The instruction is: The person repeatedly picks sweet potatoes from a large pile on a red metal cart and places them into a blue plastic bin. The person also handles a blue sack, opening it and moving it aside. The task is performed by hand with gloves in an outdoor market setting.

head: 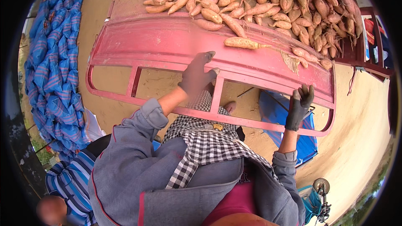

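Observation:
My left hand (198,73), in a dark glove, reaches over the near rail of a red metal tailgate (135,45). Its thumb and fingers are spread, with nothing between them. My right hand (299,108), gloved in black, is over the tailgate's right part with its fingers partly apart and nothing in them; contact with the rail cannot be told. Beyond my hands, one long sweet potato (241,42) lies on the tailgate panel. A few smaller sweet potatoes (304,54) and a dry leaf (290,62) rest farther right.
A large heap of sweet potatoes (301,3) covers the cart bed's far right. Filled blue striped sacks (53,69) are stacked at left. Under the tailgate's right end stands a blue sack (301,138). A person in a striped shirt (72,182) is at lower left, a parked bike (320,197) at lower right.

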Action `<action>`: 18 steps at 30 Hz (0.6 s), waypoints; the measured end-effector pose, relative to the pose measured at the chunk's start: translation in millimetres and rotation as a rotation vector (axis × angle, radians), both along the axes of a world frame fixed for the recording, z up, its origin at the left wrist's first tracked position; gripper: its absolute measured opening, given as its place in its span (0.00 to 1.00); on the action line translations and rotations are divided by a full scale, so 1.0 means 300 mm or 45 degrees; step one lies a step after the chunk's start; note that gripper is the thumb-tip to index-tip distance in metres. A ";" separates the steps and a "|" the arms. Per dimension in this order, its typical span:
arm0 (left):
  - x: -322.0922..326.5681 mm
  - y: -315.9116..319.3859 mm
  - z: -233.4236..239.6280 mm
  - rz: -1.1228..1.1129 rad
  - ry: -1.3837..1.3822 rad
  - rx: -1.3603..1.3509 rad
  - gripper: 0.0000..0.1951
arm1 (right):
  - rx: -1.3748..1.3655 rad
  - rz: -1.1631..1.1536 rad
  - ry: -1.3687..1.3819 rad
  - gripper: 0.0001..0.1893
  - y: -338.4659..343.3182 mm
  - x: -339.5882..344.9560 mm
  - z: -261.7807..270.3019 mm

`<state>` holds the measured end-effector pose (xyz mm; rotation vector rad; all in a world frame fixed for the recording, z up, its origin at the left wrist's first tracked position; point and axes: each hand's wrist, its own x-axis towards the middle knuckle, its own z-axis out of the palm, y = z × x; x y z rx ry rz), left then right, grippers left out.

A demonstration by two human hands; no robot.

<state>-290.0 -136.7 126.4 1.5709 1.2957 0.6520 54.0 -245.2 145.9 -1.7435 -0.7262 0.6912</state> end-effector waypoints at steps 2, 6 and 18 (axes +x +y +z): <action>-0.063 0.089 -0.043 -0.173 0.452 0.334 0.29 | 0.054 0.657 -0.767 0.41 0.228 -0.131 -0.128; -0.137 0.271 -0.207 -0.491 0.847 0.798 0.30 | 0.011 1.367 -1.349 0.39 0.571 -0.314 -0.262; -0.093 0.898 -0.539 -0.450 0.691 1.509 0.22 | 0.144 0.739 -1.864 0.36 1.297 -0.217 -0.376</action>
